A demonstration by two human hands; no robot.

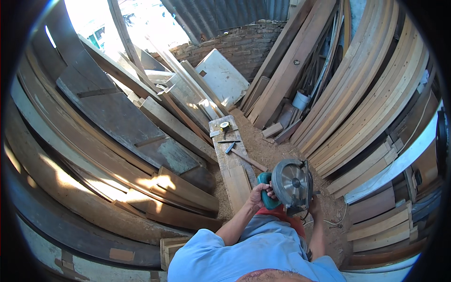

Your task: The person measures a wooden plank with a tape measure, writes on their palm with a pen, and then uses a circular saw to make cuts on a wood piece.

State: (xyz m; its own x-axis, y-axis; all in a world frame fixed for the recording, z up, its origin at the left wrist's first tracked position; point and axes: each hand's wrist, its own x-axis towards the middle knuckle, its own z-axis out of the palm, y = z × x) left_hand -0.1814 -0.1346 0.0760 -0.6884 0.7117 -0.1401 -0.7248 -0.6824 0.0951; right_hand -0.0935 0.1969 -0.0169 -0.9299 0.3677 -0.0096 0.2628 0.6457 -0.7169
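Observation:
A circular saw (295, 182) with a round metal blade and a green body is held up in front of me, blade side facing up. My left hand (257, 195) is wrapped round its green handle. On the saw's other side, my right hand (315, 207) grips its edge, the fingers partly hidden behind it. Beyond the saw, a hammer (246, 159) lies on a narrow plank bench (219, 154), its handle reaching toward the saw. A thin black marking pen (229, 142) and a yellow tape measure (225, 126) lie farther along. Nearer me, a flat board (237, 185) rests on the bench.
Long timber planks (357, 108) lean in stacks on the right, and more boards (94, 141) crowd the left. A white panel (221, 77) leans by the brick wall (235, 51). Sawdust covers the floor (277, 148). A pale cord (340, 221) runs at lower right.

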